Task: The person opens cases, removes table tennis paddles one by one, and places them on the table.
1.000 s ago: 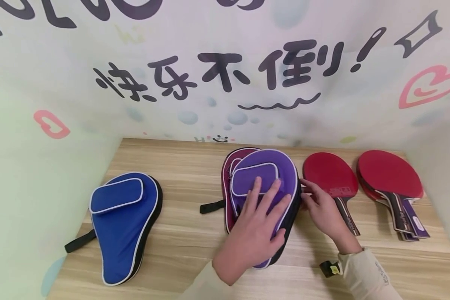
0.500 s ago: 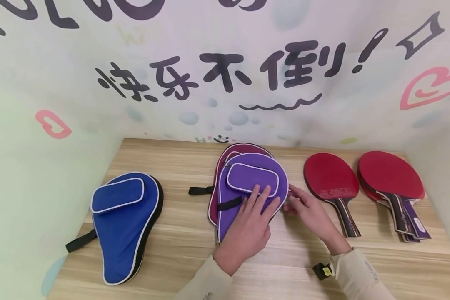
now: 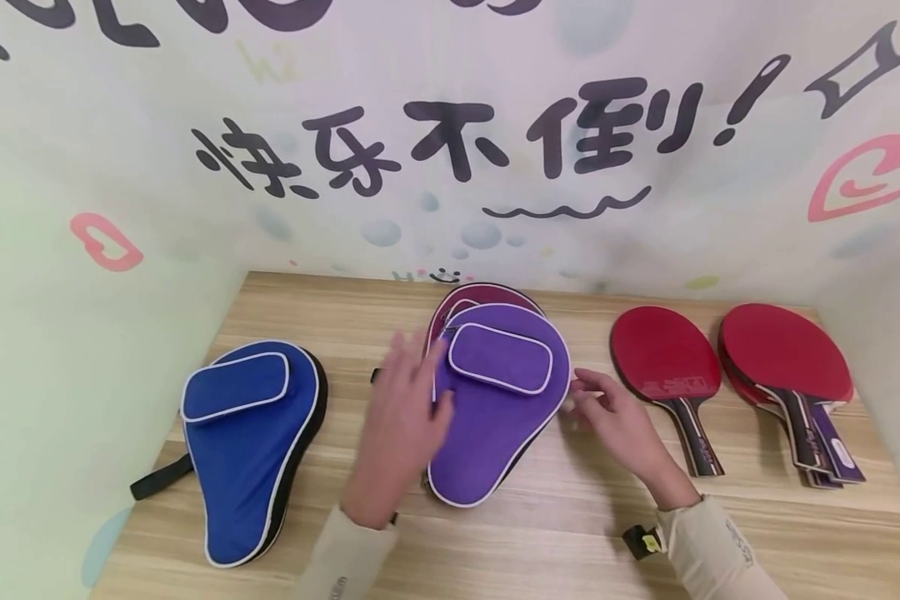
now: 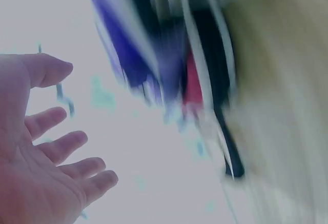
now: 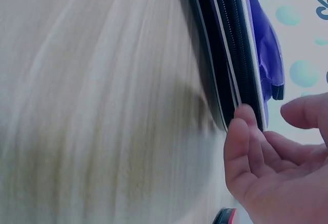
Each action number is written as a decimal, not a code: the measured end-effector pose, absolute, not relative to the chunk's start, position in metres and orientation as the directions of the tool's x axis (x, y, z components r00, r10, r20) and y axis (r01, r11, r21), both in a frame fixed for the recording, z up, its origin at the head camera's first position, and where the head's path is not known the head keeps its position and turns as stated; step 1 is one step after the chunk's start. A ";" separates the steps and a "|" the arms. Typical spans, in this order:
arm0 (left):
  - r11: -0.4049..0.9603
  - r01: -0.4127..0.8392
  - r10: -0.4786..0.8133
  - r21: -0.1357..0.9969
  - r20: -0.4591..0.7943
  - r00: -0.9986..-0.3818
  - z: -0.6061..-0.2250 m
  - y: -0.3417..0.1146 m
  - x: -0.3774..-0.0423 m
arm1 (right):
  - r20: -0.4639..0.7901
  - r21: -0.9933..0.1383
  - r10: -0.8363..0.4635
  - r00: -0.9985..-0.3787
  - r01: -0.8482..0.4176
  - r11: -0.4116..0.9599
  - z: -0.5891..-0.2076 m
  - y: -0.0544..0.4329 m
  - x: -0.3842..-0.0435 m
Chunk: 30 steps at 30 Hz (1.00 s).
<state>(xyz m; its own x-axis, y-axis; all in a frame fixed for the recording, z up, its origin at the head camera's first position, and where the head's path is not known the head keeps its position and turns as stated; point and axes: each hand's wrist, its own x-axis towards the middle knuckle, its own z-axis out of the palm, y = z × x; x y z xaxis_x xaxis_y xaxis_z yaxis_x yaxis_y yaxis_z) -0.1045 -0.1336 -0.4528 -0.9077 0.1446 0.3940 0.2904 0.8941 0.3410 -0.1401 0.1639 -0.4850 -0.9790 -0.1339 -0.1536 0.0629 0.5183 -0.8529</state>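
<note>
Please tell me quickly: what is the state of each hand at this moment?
Left hand: open, holding nothing.
Right hand: open, at the side of the purple case, not gripping it.

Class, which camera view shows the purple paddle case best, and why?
The head view: the purple paddle case shows its front nearly whole. Right wrist: mainly its zipped edge, close up; left wrist: only a blurred part.
</note>
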 end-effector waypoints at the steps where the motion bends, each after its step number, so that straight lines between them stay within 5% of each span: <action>1: 0.897 0.250 0.094 0.366 0.393 -0.915 -0.450 -0.146 -0.104 | -0.134 -0.845 -0.124 -0.983 0.047 0.533 -0.484 0.163 -0.140; 7: 0.884 0.014 -0.181 0.468 0.369 -0.912 -0.437 -0.214 -0.085 | 0.112 -0.784 -0.093 -0.989 -0.146 0.604 -0.473 0.139 -0.145; 11: 0.835 -0.121 -0.369 0.536 0.384 -0.846 -0.430 -0.252 -0.061 | 0.296 -0.750 -0.168 -0.940 -0.338 0.569 -0.453 0.094 -0.151; 15: 0.739 -0.303 -0.567 0.602 0.313 -0.762 -0.426 -0.286 -0.041 | 0.350 -0.727 -0.303 -0.886 -0.461 0.509 -0.433 0.034 -0.149; 21: 0.575 -0.576 -0.693 0.581 -0.028 -0.720 -0.428 -0.318 -0.033 | 0.156 -0.818 -0.538 -0.828 -0.413 0.399 -0.432 -0.041 -0.125; 30: 0.536 -0.667 -0.583 0.518 -0.345 -0.736 -0.442 -0.339 -0.042 | -0.156 -0.903 -0.657 -0.738 -0.164 0.398 -0.481 -0.115 -0.111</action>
<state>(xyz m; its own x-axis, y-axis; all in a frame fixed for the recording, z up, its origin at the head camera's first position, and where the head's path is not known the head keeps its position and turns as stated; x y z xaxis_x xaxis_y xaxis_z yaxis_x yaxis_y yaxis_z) -0.0416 -0.3386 -0.4423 -0.7358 -0.5827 -0.3451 -0.6670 0.5356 0.5179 -0.1113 -0.1153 -0.4810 -0.7379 -0.6567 -0.1557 -0.1636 0.3978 -0.9028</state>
